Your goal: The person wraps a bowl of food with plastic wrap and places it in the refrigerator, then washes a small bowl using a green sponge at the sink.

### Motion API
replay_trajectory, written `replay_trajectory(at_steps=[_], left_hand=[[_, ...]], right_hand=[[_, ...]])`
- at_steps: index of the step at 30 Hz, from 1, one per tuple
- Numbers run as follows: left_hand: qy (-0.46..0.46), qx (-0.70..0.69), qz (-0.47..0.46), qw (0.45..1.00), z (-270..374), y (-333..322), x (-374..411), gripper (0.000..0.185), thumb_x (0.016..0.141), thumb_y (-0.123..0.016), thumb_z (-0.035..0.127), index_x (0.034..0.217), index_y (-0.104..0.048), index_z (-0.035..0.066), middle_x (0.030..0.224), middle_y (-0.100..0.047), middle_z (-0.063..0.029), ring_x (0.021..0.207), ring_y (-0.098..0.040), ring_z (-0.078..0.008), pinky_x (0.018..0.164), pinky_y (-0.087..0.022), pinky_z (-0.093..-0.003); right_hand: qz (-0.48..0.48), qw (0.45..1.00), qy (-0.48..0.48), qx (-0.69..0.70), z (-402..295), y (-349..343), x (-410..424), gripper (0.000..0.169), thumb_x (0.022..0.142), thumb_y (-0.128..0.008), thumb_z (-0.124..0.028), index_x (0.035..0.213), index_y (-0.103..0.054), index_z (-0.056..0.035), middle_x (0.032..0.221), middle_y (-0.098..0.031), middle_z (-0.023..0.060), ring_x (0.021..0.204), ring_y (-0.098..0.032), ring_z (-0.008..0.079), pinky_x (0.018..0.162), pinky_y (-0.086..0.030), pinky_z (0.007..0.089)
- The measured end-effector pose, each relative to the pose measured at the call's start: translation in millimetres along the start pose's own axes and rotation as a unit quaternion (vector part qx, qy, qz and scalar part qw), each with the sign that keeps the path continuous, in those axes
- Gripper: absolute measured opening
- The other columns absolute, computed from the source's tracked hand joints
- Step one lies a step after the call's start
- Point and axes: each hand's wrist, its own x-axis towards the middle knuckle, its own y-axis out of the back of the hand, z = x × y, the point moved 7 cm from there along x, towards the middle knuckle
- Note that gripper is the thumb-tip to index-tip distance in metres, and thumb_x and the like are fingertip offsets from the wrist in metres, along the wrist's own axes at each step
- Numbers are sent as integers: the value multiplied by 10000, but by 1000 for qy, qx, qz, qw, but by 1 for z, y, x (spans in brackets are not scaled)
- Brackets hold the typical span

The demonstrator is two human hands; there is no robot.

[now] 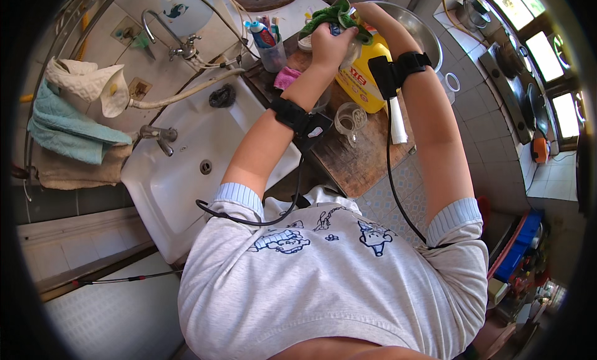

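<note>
Above the far end of a worn wooden board [359, 169], my left hand [330, 45] grips a container, partly hidden by the hand and a green cloth [333, 16]. My right hand [366, 14] is at the cloth's right side; its fingers are mostly hidden, so its hold cannot be told. Just below the hands stands a yellow detergent jug [361, 78] with printed writing. A clear glass mug [350, 120] is on the board nearer to me. A pink cloth [286, 78] lies by my left forearm.
A white sink [210, 136] with a faucet [161, 135] is at the left. A cup [273, 57] holds toothpaste and toothbrushes behind it. A large metal basin [431, 33] stands behind my right forearm. Towels [70, 122] hang far left; a gas stove [501, 89] is far right.
</note>
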Motion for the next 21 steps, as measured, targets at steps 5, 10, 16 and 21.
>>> replay_trajectory(at_steps=[5, 10, 16, 21], left_hand=[[14, -64, 5, 998, -4, -1, 0, 248, 708, -691, 125, 873, -587, -28, 811, -619, -62, 686, -553, -102, 604, -447, -251], [21, -75, 9, 997, -4, 1, -5, 257, 710, -693, 138, 879, -585, -23, 826, -616, -59, 686, -549, -106, 606, -442, -255], [52, -75, 26, 996, -9, 6, -10, 273, 716, -693, 147, 906, -578, -11, 832, -610, -48, 709, -546, -112, 634, -438, -260], [33, -111, 24, 993, -9, 9, -12, 271, 726, -686, 137, 927, -572, -5, 866, -606, -51, 737, -549, -117, 642, -437, -258]], right_hand=[[-5, 998, -32, 53, 18, -14, 17, 385, 809, -509, -96, 1189, -503, -154, 907, -636, 67, 707, -615, 209, 568, -513, 332], [32, 997, 68, 14, 11, -12, 20, 294, 836, -461, -282, 888, -636, -52, 818, -631, 135, 705, -616, 286, 586, -502, 370], [-22, 920, -133, 368, 31, -26, 18, 580, 888, -219, -476, 899, -640, -76, 956, -602, 129, 835, -567, 277, 680, -463, 395], [19, 921, -137, 364, 34, -21, 14, 610, 884, -193, -498, 927, -631, -77, 936, -605, 120, 804, -558, 259, 691, -451, 378]])
